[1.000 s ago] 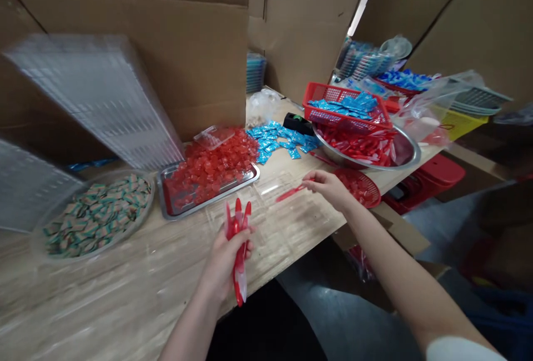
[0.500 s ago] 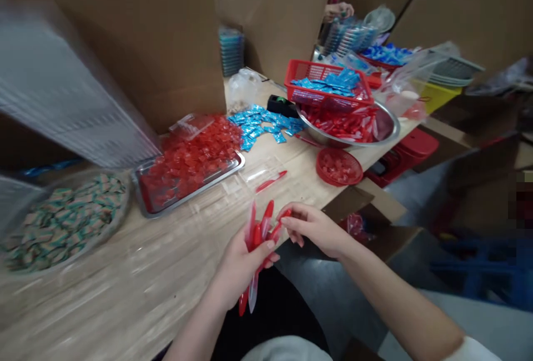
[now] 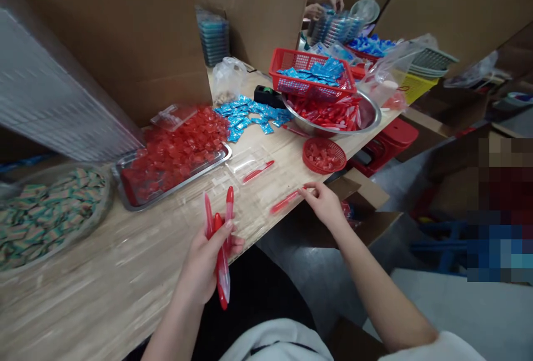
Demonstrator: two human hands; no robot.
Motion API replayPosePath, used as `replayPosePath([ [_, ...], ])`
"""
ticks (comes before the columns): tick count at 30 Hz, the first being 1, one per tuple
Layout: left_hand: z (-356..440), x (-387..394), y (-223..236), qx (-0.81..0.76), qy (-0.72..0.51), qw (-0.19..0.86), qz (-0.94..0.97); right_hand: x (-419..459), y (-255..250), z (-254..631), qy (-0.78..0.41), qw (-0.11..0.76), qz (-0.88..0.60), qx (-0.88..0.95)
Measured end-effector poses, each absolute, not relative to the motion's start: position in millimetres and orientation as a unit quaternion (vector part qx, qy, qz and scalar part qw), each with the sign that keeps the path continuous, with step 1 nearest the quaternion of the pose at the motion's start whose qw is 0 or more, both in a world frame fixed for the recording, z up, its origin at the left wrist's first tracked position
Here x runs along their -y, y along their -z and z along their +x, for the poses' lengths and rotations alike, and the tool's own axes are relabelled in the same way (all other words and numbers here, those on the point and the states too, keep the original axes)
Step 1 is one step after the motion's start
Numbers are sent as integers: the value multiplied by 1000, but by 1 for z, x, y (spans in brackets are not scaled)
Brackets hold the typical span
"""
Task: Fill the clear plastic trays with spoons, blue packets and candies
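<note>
My left hand point(image 3: 204, 264) is closed round a small bunch of red wrapped sticks point(image 3: 220, 239) held upright above the near edge of the wooden table point(image 3: 104, 289). My right hand point(image 3: 325, 202) pinches the end of one red stick point(image 3: 285, 202) and holds it low over the right end of a clear plastic tray point(image 3: 245, 183) lying on the table. Another red stick point(image 3: 258, 171) lies in a slot of that tray.
A metal tray of red candies point(image 3: 175, 153), a dish of green-striped candies point(image 3: 37, 216), loose blue packets point(image 3: 250, 116), a steel bowl of red sticks point(image 3: 333, 114), a red basket point(image 3: 310, 75) and a small red basket point(image 3: 323, 155) crowd the table. Cardboard walls stand behind. Another person's hands point(image 3: 322, 5) work far back.
My right hand drew one red stick from the bunch in my left hand and carried it out to the right end of the clear tray. The view shifted right.
</note>
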State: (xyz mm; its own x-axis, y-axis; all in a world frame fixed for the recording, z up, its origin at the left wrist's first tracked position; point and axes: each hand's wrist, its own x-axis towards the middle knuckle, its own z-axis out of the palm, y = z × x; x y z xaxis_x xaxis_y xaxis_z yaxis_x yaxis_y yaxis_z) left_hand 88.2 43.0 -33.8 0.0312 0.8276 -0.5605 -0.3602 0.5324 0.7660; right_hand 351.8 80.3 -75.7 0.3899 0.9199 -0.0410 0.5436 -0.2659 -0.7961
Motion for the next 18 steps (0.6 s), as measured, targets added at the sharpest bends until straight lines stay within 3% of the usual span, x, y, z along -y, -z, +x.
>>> replayPosePath([
  [2,88,-45,33,-546,-430,682,227,-78,64,337,-164,371,-756,514],
  [3,88,-46,32,-543,-425,682,244,-78,57,325,-178,386,-735,528],
  [5,84,-46,30,-532,-398,688,293,-79,43,298,-340,395,-644,560],
  [7,74,-45,29,-529,-359,689,341,-84,33,272,-552,340,-520,556],
  [9,59,-40,29,-543,-339,681,357,-94,29,253,-664,283,-444,531],
  [14,10,-29,40,-615,-455,582,276,-133,46,227,-638,350,-519,449],
  [18,-12,-27,46,-614,-513,551,236,-152,68,203,-539,281,-581,542],
])
